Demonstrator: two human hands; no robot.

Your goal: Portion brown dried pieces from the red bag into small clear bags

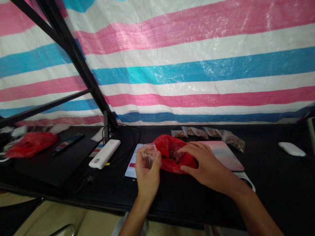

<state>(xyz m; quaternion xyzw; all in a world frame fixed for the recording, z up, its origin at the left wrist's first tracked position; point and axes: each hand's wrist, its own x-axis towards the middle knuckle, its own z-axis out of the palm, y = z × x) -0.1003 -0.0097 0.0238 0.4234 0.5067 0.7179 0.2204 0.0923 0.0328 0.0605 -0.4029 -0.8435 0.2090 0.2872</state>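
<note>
A small clear plastic bag (149, 151) is pinched in my left hand (149, 170), its mouth standing up between thumb and fingers. To the right lies a red plastic bag (164, 144), spread open with loose dark brown bits (175, 158) inside. My right hand (200, 160) reaches over the red bag's right side, thumb and fingers apart, fingertips close to the bits. Something translucent shows by those fingertips; I cannot make out what it is. Behind the red bag, several small clear bags (200, 133) filled with brown bits lie in a row.
A lit phone (133, 167) lies under my left hand's side. Nearby are a white power bank (105, 154) with cables, a pinkish flat case (228, 157) and a white mouse (291, 149). Another red bag (33, 144) and a dark phone (68, 143) lie left, past a black metal post (76, 59).
</note>
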